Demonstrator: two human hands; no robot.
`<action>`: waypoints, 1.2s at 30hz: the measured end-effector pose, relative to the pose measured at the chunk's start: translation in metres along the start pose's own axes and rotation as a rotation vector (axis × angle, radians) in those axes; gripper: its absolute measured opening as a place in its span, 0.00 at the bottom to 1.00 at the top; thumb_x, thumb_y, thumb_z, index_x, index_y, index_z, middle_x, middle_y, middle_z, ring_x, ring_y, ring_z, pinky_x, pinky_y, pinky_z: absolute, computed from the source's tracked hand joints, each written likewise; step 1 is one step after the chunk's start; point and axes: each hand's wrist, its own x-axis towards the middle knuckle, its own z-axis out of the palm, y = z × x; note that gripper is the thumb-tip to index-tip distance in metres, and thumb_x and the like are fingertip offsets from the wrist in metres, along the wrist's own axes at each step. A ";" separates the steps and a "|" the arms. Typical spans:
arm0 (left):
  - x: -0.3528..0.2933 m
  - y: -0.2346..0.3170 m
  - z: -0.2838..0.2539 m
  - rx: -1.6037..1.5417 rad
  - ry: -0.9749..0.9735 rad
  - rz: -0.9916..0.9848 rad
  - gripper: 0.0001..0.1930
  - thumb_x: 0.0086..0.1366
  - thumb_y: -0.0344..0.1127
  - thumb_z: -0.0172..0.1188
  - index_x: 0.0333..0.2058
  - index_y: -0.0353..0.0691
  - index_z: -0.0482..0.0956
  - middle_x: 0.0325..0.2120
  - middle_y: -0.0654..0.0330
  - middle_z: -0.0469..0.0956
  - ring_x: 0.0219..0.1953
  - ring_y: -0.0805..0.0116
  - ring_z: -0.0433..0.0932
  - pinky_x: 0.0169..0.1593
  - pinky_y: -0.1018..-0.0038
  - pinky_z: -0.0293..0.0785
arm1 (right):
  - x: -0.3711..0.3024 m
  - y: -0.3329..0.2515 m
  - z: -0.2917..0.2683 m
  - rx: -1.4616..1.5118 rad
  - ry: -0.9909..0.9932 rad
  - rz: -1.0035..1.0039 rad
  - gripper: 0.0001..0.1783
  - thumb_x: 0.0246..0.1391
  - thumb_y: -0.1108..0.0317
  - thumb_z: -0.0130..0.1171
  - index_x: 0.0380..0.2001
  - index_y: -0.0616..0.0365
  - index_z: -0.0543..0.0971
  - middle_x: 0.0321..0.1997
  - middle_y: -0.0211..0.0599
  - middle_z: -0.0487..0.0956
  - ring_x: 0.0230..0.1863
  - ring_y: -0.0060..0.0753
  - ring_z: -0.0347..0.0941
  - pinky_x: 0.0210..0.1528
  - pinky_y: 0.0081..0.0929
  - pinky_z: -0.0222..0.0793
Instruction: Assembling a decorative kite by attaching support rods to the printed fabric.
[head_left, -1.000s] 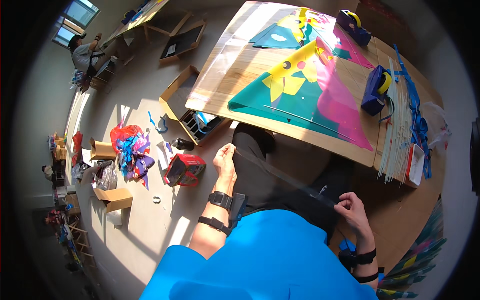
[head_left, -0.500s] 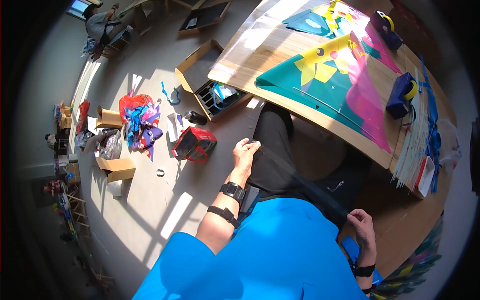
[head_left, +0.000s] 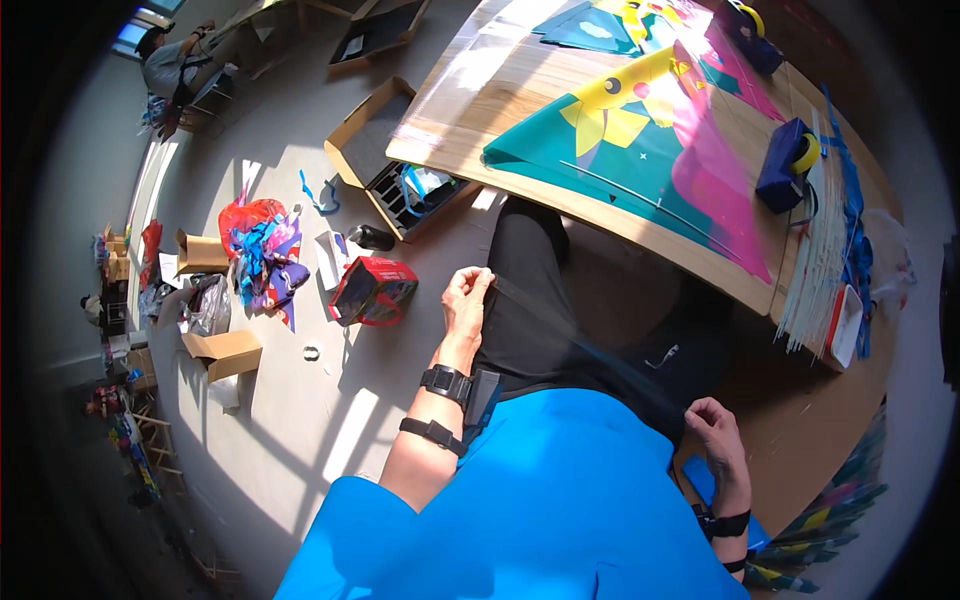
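- Since the frame a second ago, the right hand (head_left: 718, 430) has dropped farther from the wooden table (head_left: 520, 75), and the clear strip (head_left: 598, 352) slopes more steeply.
- The left hand (head_left: 465, 305) has its thumb and fingertips pinched together on one end of the strip, on the person's side of the table, off its near left corner.
- The right hand pinches the other end between thumb and finger, well apart from the table's near edge.
- Between the hands the strip hangs stretched, touching no part of the table, above the person's dark trousers (head_left: 525, 330).
- On the table, along its near edge, lies a triangular sheet (head_left: 640, 150) in green, yellow and pink, with a thin rod (head_left: 610, 182) across it.
- At the table's right side stands a blue tape dispenser (head_left: 780, 175), with thin pale sticks (head_left: 808, 275) and blue ribbon (head_left: 853, 220) near it.
- Left of the table, on the floor, are an open cardboard box (head_left: 352, 130) and a red bag (head_left: 385, 285).
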 end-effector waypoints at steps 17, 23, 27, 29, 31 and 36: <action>0.063 0.092 0.072 -0.234 -0.070 0.186 0.08 0.65 0.37 0.61 0.41 0.45 0.79 0.34 0.71 0.79 0.35 0.84 0.75 0.41 0.86 0.70 | 0.119 -0.095 -0.070 0.011 0.330 -0.330 0.03 0.55 0.75 0.58 0.34 0.61 0.77 0.30 0.25 0.75 0.35 0.16 0.69 0.40 0.17 0.65; 0.081 0.084 0.107 -0.105 -0.076 0.224 0.08 0.64 0.38 0.63 0.39 0.44 0.80 0.33 0.70 0.79 0.36 0.83 0.75 0.42 0.86 0.70 | 0.162 -0.102 -0.079 0.140 0.402 -0.313 0.06 0.54 0.75 0.58 0.35 0.63 0.75 0.31 0.28 0.75 0.33 0.18 0.70 0.40 0.17 0.66; 0.099 0.076 0.115 -0.131 0.021 0.172 0.09 0.64 0.38 0.63 0.41 0.43 0.81 0.33 0.68 0.80 0.35 0.83 0.75 0.41 0.86 0.70 | 0.176 -0.103 -0.076 0.190 0.449 -0.257 0.11 0.53 0.76 0.58 0.41 0.64 0.72 0.31 0.30 0.75 0.33 0.20 0.71 0.39 0.17 0.67; 0.105 0.076 0.121 -0.085 0.036 0.182 0.09 0.64 0.37 0.62 0.41 0.43 0.80 0.34 0.68 0.80 0.35 0.82 0.76 0.41 0.86 0.70 | 0.188 -0.100 -0.077 0.176 0.482 -0.282 0.14 0.53 0.76 0.58 0.43 0.64 0.70 0.32 0.32 0.76 0.34 0.21 0.72 0.39 0.18 0.68; 0.109 0.073 0.125 -0.039 0.046 0.193 0.09 0.65 0.37 0.62 0.42 0.43 0.80 0.35 0.68 0.80 0.36 0.82 0.76 0.41 0.86 0.70 | 0.198 -0.099 -0.079 0.129 0.512 -0.289 0.15 0.53 0.76 0.58 0.44 0.64 0.70 0.32 0.33 0.76 0.34 0.21 0.72 0.39 0.19 0.69; 0.124 0.066 0.128 -0.004 0.011 0.172 0.09 0.65 0.37 0.61 0.43 0.44 0.79 0.36 0.68 0.80 0.38 0.82 0.76 0.43 0.85 0.70 | 0.208 -0.106 -0.081 -0.120 0.598 -0.237 0.17 0.50 0.74 0.60 0.43 0.64 0.70 0.32 0.34 0.76 0.34 0.23 0.74 0.40 0.20 0.70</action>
